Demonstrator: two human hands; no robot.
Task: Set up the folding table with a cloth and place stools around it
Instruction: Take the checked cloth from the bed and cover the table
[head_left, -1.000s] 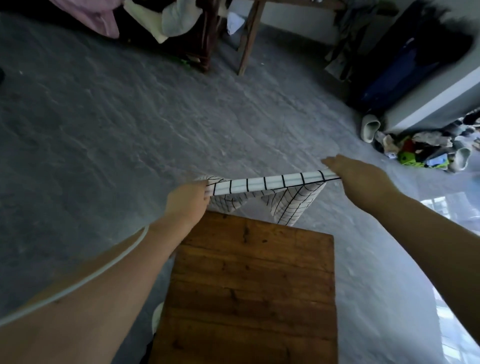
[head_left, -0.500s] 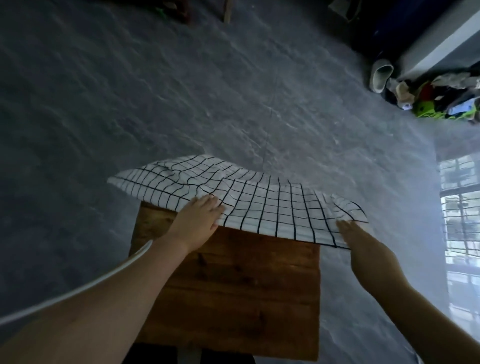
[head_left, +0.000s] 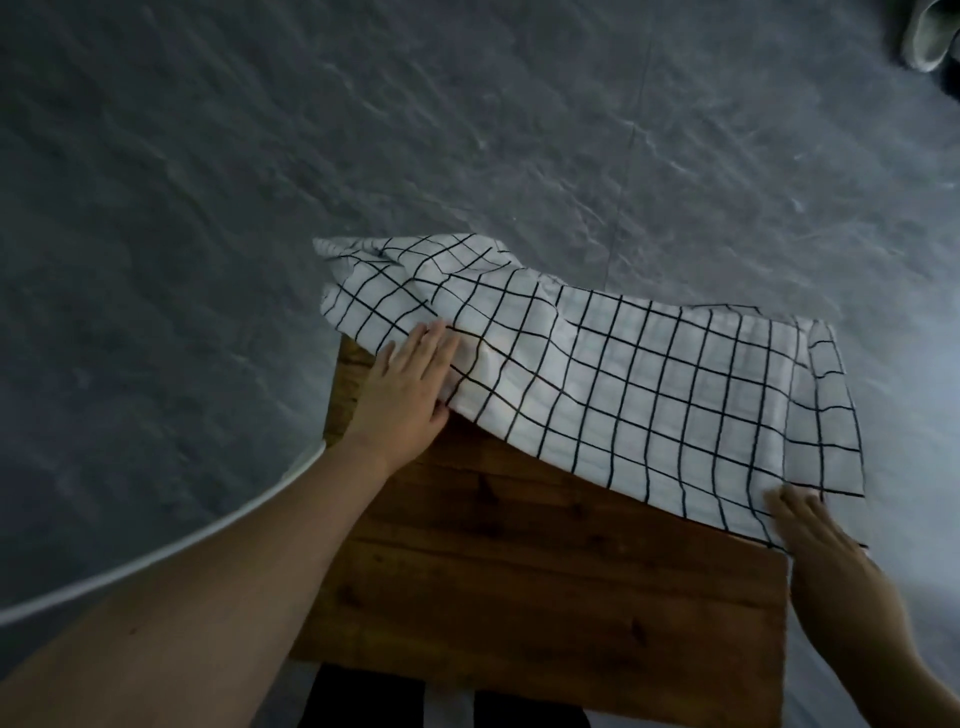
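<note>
Left grip (head_left: 410, 384) lies flat, fingers straight, pressing the near-left edge of the checked cloth (head_left: 623, 384). My right grip (head_left: 826, 545), blurred, lies flat on its near-right corner. Beyond both, the cloth covers the wooden tabletop's (head_left: 545, 587) far half, rumpled past the left grip and overhanging the grey floor (head_left: 467, 130).

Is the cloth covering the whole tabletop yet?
No, the checked cloth lies only over the far part, while the near part of the wooden tabletop is bare.
</note>
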